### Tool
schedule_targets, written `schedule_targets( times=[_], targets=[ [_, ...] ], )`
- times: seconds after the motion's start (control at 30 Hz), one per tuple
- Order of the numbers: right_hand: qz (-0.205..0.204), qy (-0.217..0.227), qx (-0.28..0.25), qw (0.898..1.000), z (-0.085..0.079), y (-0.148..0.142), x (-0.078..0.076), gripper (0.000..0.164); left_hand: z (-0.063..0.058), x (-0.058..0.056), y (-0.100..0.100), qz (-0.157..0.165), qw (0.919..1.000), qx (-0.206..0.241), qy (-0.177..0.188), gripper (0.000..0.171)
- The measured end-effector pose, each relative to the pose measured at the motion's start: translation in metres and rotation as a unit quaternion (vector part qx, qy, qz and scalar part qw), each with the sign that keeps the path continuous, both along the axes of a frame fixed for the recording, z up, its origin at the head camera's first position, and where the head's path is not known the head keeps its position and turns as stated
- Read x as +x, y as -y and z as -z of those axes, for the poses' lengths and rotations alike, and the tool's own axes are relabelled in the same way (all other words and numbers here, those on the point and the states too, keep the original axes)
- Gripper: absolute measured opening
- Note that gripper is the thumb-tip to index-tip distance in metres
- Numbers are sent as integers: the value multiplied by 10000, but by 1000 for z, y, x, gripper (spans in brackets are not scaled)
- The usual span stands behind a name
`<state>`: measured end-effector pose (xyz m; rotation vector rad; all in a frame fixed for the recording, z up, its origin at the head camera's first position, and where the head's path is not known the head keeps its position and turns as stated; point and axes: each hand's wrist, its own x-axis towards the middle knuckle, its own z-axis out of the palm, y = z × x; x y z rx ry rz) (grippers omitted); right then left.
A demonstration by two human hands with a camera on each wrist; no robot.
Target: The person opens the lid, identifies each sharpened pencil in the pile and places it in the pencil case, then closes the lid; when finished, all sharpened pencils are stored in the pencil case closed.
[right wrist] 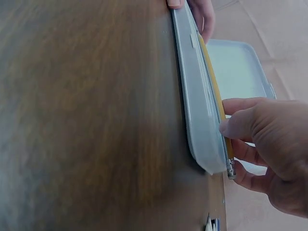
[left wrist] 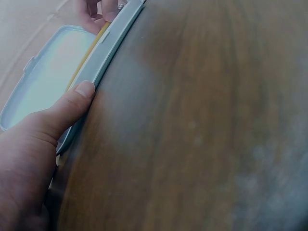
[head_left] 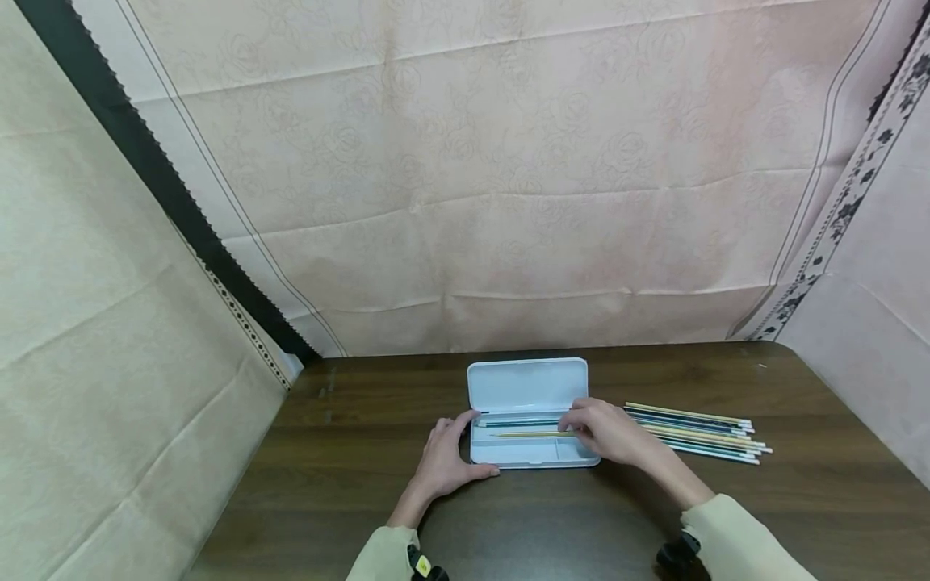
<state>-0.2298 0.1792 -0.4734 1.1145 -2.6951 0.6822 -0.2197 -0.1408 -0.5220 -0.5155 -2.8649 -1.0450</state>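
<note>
A light blue pencil case [head_left: 528, 383] lies on the table with its lid raised at the back. Blue pencils [head_left: 519, 422] lie in its rear part. My right hand [head_left: 606, 429] pinches a yellow pencil [right wrist: 215, 82] near its eraser end, between thumb and fingers, at the case's open top. In the head view the yellow pencil's pointed end reaches left across the tray. My left hand [head_left: 445, 458] grips the left end of the case, thumb [left wrist: 79, 96] on the front rim and fingers toward the back corner.
A bundle of several blue, dark and yellow pencils [head_left: 705, 436] lies on the wooden table [head_left: 538, 524] just right of the case. Patterned cloth [head_left: 508, 177] hangs behind the table and on both sides.
</note>
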Motion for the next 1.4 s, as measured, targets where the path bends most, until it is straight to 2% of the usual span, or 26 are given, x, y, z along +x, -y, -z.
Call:
schedule_targets(
  times=[0.5,0.83,1.07,1.4],
  targets=[
    [-35,-19,113,9999,-1,17,-2,22,1,0,-3,18,10000,9,10,98],
    [6,4,-18,10000,0,14,-1,21,1,0,-4,47,10000,35,14,98],
    [264,-158,-478,9984,-2,-11,2,21,1,0,-3,5,10000,57,8,99],
    [698,-324,-830,9936,4,-78,16,27,1,-1,0,-18,10000,87,17,99]
  ],
)
